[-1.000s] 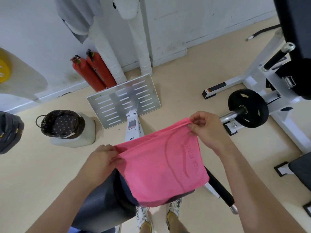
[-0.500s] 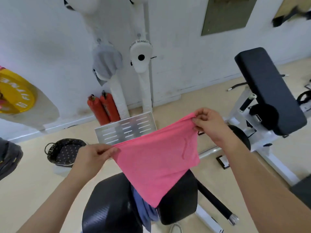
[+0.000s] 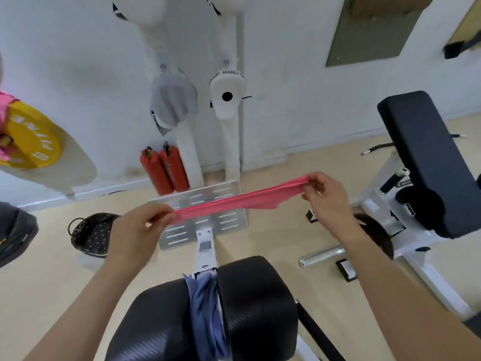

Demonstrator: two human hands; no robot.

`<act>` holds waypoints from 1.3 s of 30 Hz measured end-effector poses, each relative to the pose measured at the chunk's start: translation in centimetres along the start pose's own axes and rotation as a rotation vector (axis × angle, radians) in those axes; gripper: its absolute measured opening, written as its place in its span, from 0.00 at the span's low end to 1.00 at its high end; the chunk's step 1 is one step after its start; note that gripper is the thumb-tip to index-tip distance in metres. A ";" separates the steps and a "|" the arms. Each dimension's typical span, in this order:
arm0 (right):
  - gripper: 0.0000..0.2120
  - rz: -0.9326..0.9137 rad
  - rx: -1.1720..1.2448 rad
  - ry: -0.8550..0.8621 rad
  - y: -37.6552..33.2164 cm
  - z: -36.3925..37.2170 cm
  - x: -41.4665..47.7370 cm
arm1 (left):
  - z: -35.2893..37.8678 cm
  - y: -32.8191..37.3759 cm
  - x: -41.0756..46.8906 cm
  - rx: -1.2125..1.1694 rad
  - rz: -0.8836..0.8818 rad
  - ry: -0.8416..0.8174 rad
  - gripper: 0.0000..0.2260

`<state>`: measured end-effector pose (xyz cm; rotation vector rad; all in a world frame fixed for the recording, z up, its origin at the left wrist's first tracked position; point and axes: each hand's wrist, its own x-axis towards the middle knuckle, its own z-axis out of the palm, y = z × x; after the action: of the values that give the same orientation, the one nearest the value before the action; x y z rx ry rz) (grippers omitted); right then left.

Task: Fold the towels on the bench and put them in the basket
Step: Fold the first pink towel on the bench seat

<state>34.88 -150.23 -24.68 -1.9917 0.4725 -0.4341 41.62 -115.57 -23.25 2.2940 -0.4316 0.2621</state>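
At the nine o'clock edge of the view a yellow weight plate (image 3: 31,142) is seen against the white wall. Below it, at about eight o'clock, part of a dark bag (image 3: 13,230) is cut off by the frame. A dark dotted basket (image 3: 91,234) is set on the floor, just at nine o'clock of the left hand (image 3: 140,227).

The left end of the pink towel (image 3: 234,201) is gripped by that hand, its fingers curled round the cloth. The towel is held in the air, clear of the surface, and is stretched into a narrow band that rises slightly toward two o'clock. It is seen nearly edge-on, so its folds cannot be told.

At twelve o'clock of the towel's left end, two red fire extinguishers (image 3: 164,170) are stood against the wall, with a grey cloth (image 3: 174,100) and a white pad (image 3: 227,97) hung above them. A slotted metal plate (image 3: 229,225) is seen behind and below the towel's middle.

At six o'clock of the pink towel, well apart from it, a blue towel (image 3: 208,316) is draped down the gap in the black padded surface (image 3: 260,295).

The right end of the pink towel is pinched between the thumb and fingers of the right hand (image 3: 325,194). The two hands are held well apart, each clamped on its own end.

At six o'clock of the right hand a steel bar (image 3: 320,256) is seen low by the floor. At the three o'clock edge a black padded machine (image 3: 421,152) is stood on a white frame.
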 end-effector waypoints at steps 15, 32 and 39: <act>0.08 0.422 -0.303 -0.360 17.4 3.5 -14.0 | 9.3 -10.8 -15.8 0.321 0.075 -0.625 0.12; 0.09 0.474 -0.349 -0.227 15.9 5.8 -9.3 | 14.7 1.7 -21.6 -0.165 0.358 -0.997 0.03; 0.10 0.386 -0.488 -0.187 17.4 6.9 -9.1 | 18.2 1.9 -19.0 -0.369 -0.149 -0.946 0.07</act>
<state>27.99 -147.87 -44.18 -2.3027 0.8863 0.1236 24.38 -125.82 -40.37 1.9384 -0.6905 -0.9391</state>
